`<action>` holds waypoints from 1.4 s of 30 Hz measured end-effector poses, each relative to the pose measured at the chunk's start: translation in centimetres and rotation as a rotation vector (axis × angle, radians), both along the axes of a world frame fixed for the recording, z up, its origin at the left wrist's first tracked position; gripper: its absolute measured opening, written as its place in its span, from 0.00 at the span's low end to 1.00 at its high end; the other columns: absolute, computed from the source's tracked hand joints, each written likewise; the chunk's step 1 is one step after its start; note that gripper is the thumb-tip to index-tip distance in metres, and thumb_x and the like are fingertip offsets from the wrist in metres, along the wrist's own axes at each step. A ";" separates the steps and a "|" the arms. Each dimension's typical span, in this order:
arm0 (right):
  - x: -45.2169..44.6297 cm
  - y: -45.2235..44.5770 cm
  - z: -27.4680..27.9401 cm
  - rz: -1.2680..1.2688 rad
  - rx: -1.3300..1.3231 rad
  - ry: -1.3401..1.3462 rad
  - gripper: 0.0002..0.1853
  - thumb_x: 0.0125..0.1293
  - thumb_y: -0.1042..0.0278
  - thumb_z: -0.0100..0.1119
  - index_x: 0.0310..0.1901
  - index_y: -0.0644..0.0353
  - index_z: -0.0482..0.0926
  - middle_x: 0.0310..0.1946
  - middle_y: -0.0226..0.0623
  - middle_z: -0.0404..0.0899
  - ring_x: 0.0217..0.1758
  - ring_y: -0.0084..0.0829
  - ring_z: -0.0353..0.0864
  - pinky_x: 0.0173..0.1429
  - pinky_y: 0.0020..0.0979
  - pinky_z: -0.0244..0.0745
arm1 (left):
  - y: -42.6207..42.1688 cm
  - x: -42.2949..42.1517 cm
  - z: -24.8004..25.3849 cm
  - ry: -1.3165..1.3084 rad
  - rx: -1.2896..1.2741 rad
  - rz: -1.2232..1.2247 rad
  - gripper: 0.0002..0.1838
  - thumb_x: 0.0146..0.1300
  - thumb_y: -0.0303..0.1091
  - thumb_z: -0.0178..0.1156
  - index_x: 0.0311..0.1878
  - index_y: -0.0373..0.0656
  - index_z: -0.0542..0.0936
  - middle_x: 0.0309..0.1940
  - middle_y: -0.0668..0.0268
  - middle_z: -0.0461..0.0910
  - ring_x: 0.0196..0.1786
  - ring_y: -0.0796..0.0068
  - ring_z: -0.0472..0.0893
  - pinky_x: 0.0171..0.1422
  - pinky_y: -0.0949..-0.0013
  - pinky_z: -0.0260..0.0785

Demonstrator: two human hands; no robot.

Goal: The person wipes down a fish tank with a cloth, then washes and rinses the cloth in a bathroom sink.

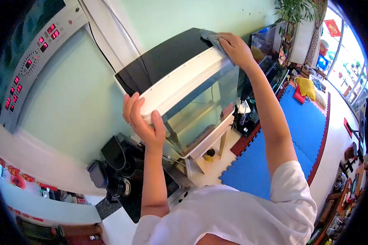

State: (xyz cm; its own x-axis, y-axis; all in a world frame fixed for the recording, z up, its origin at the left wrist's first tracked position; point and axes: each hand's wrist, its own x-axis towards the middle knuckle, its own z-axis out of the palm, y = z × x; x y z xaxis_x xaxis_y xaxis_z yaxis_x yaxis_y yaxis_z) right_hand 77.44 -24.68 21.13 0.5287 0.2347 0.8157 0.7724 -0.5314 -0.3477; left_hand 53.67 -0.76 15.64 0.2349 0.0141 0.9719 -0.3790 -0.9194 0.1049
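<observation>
From where I stand, the fish tank (208, 110) sits on a stand (224, 143), its lid (163, 61) on top. The left grip (145, 124) is at the tank's left front corner, on the lid; the right grip (238, 50) is at the tank's right end, over a cloth (210, 37) on the lid. Behind the tank is the wall (171, 18); left of it, a digital clock (32, 61). To the tank's right come the television (265, 45), then, farther from it, a plant (292, 14) and a window (343, 49). A floor mat (282, 134) spreads right of the tank, with cushions (306, 88) at the mat's end away from it.
</observation>
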 end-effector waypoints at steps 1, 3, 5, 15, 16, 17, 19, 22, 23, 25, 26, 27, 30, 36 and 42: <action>-0.4 0.3 0.4 -0.016 -0.049 -0.020 0.18 0.64 0.57 0.44 0.46 0.56 0.81 0.48 0.44 0.78 0.47 0.50 0.77 0.54 0.43 0.71 | 0.0 -0.1 0.0 0.014 0.012 0.015 0.18 0.67 0.35 0.46 0.57 0.38 0.65 0.59 0.53 0.65 0.68 0.50 0.57 0.70 0.50 0.48; -2.4 1.2 0.6 -0.014 -0.088 0.014 0.18 0.65 0.57 0.44 0.45 0.55 0.81 0.48 0.44 0.78 0.48 0.49 0.77 0.54 0.43 0.71 | -0.1 -0.1 -0.2 0.011 -0.005 0.011 0.18 0.67 0.35 0.46 0.57 0.38 0.65 0.60 0.53 0.65 0.68 0.50 0.58 0.70 0.50 0.48; -4.6 2.7 0.2 0.085 -0.049 -0.054 0.17 0.65 0.57 0.44 0.45 0.55 0.80 0.46 0.44 0.79 0.50 0.47 0.76 0.56 0.42 0.70 | -0.3 0.1 -0.2 -0.005 -0.018 0.007 0.17 0.67 0.35 0.45 0.57 0.38 0.66 0.60 0.53 0.65 0.68 0.51 0.58 0.70 0.50 0.49; -9.6 3.3 -0.9 0.232 -0.221 -0.251 0.16 0.68 0.58 0.44 0.52 0.48 0.78 0.54 0.38 0.75 0.59 0.37 0.72 0.69 0.50 0.54 | -0.4 0.0 -0.3 -0.012 -0.034 0.006 0.19 0.68 0.37 0.46 0.58 0.38 0.66 0.60 0.53 0.65 0.67 0.52 0.60 0.70 0.52 0.50; -8.3 2.7 -1.1 0.167 -0.223 -0.268 0.17 0.69 0.54 0.44 0.51 0.47 0.78 0.52 0.36 0.76 0.58 0.36 0.73 0.69 0.53 0.53 | -0.4 -0.1 -0.3 -0.005 -0.029 0.006 0.19 0.68 0.37 0.47 0.58 0.38 0.66 0.60 0.54 0.65 0.67 0.52 0.60 0.70 0.52 0.50; -6.9 1.9 -1.3 0.170 -0.223 -0.268 0.17 0.69 0.54 0.44 0.51 0.47 0.78 0.52 0.36 0.76 0.58 0.36 0.73 0.69 0.53 0.53 | -0.3 -0.2 -0.2 0.001 -0.024 0.008 0.18 0.67 0.37 0.48 0.58 0.39 0.66 0.60 0.54 0.66 0.67 0.53 0.60 0.70 0.52 0.50; -4.9 0.5 -1.4 0.071 -0.149 -0.216 0.19 0.69 0.50 0.43 0.54 0.46 0.77 0.53 0.34 0.76 0.59 0.36 0.72 0.70 0.53 0.51 | 0.0 -0.6 0.1 0.015 -0.011 0.007 0.18 0.66 0.36 0.50 0.57 0.40 0.68 0.59 0.55 0.67 0.67 0.53 0.61 0.70 0.53 0.51; -4.4 -0.2 -1.0 0.156 -0.165 -0.178 0.23 0.66 0.44 0.46 0.55 0.49 0.76 0.55 0.37 0.75 0.61 0.39 0.71 0.70 0.55 0.48 | 0.0 -1.7 1.0 0.071 -0.028 -0.002 0.17 0.64 0.34 0.54 0.55 0.41 0.70 0.58 0.56 0.69 0.66 0.55 0.63 0.69 0.54 0.53; -4.3 -0.2 -0.9 0.170 -0.166 -0.183 0.23 0.66 0.44 0.46 0.55 0.49 0.76 0.55 0.37 0.75 0.61 0.39 0.71 0.70 0.55 0.48 | 0.0 -2.0 1.2 0.117 -0.057 -0.020 0.17 0.63 0.34 0.56 0.54 0.42 0.72 0.58 0.57 0.70 0.66 0.55 0.64 0.68 0.55 0.55; -4.8 -0.1 -0.6 0.195 -0.230 -0.315 0.28 0.63 0.40 0.50 0.56 0.53 0.75 0.55 0.42 0.73 0.60 0.43 0.70 0.68 0.51 0.54 | 0.2 -2.1 1.2 0.123 -0.089 -0.038 0.16 0.63 0.33 0.57 0.53 0.42 0.72 0.58 0.57 0.70 0.66 0.56 0.65 0.68 0.56 0.55; -5.0 -0.2 -0.4 0.263 -0.225 -0.265 0.32 0.58 0.39 0.56 0.55 0.57 0.75 0.55 0.46 0.73 0.58 0.46 0.70 0.64 0.44 0.61 | 0.3 -2.0 1.2 0.131 -0.118 -0.071 0.16 0.62 0.33 0.58 0.52 0.42 0.73 0.58 0.57 0.71 0.65 0.57 0.65 0.68 0.57 0.56; -4.9 -0.2 -0.3 0.275 -0.225 -0.267 0.32 0.58 0.39 0.56 0.55 0.57 0.75 0.55 0.46 0.73 0.58 0.46 0.70 0.64 0.44 0.61 | 0.2 -1.9 1.2 0.130 -0.120 -0.058 0.16 0.62 0.33 0.58 0.52 0.42 0.73 0.58 0.57 0.71 0.65 0.57 0.65 0.68 0.57 0.56; -4.6 -0.2 -0.1 0.351 -0.208 -0.277 0.31 0.57 0.42 0.60 0.55 0.56 0.75 0.53 0.45 0.74 0.56 0.46 0.71 0.60 0.40 0.65 | -0.1 -2.1 1.4 0.104 -0.115 -0.060 0.14 0.61 0.31 0.58 0.51 0.42 0.75 0.56 0.58 0.72 0.65 0.57 0.66 0.69 0.57 0.56; -4.7 0.1 1.1 0.401 -0.230 -0.334 0.30 0.54 0.45 0.63 0.54 0.56 0.76 0.51 0.44 0.75 0.53 0.46 0.73 0.56 0.39 0.68 | -0.6 -2.3 2.4 0.116 -0.091 0.073 0.10 0.60 0.30 0.59 0.44 0.43 0.80 0.53 0.62 0.76 0.64 0.60 0.68 0.68 0.58 0.57; -4.1 0.7 3.8 0.474 -0.178 -0.235 0.26 0.54 0.54 0.67 0.52 0.59 0.77 0.49 0.42 0.77 0.52 0.39 0.75 0.58 0.32 0.67 | 0.0 -1.5 5.6 0.069 -0.077 -0.013 0.08 0.62 0.30 0.57 0.43 0.42 0.81 0.49 0.62 0.78 0.58 0.65 0.74 0.64 0.64 0.61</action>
State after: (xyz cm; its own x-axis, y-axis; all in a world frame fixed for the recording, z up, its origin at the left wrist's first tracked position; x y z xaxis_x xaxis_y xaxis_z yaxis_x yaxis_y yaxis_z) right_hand 73.36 -23.97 24.96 0.1399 0.5473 0.8252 0.9872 -0.1414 -0.0736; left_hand 52.16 -0.77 21.28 0.3015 0.0848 0.9497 -0.3800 -0.9028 0.2013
